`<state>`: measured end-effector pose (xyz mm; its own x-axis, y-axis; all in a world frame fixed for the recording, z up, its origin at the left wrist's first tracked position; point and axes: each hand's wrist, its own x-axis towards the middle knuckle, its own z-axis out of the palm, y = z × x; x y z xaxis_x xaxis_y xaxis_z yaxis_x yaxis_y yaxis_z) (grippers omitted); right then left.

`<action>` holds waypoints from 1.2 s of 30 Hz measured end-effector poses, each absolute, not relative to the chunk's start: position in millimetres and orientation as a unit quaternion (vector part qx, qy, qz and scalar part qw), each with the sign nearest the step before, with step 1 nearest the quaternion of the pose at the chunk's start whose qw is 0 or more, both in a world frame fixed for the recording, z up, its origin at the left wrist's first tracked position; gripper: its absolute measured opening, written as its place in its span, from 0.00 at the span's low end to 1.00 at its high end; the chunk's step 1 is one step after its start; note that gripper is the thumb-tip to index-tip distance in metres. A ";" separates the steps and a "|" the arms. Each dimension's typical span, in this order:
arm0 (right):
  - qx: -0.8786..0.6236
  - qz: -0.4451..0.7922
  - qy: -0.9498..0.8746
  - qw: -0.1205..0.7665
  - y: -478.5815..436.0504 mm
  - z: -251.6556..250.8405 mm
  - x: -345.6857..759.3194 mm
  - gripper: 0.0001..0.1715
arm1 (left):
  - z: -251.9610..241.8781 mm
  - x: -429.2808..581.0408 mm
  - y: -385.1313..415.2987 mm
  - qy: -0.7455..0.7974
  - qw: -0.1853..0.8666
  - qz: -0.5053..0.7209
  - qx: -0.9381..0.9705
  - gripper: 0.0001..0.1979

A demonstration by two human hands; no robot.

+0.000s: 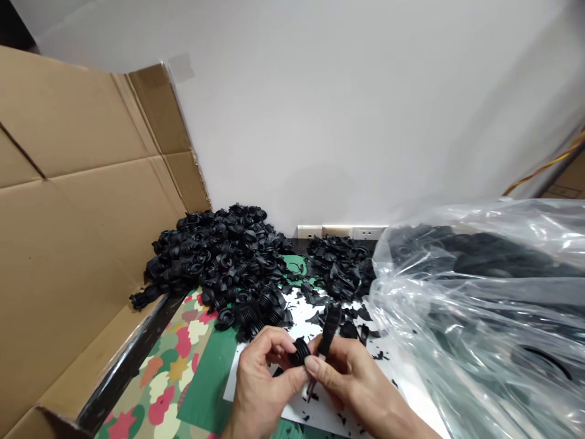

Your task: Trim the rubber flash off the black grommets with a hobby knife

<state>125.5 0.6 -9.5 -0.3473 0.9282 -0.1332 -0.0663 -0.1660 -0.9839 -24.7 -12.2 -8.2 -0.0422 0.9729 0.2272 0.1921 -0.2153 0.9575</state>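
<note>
My left hand is closed, its thumb and fingers pinching a small black ribbed rubber bellows. Close beside it, my right hand is closed too, with its thumb tip at the bellows' right side. A slim black handle-like piece sticks up from between the right thumb and fingers. Its lower part is mostly hidden, so its exact kind cannot be told. Beneath both hands lies a white sheet strewn with black scraps. A big heap of similar black bellows rises just beyond the left hand.
Black rubber trimmings are piled against the wall, below a socket strip. A large clear plastic bag with black parts inside fills the right side. Cardboard stands along the left, beside a patterned mat.
</note>
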 end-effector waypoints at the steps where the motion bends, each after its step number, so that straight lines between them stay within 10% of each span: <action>1: -0.420 0.639 -0.515 0.388 0.6 -9.1 124.5 0.16 | -7.3 -24.5 -12.3 0.502 0.391 0.523 0.568 0.11; 36: -0.486 0.604 -0.497 0.390 10.7 -17.0 114.0 0.09 | -11.4 -25.1 -14.7 0.539 0.329 0.547 0.549 0.08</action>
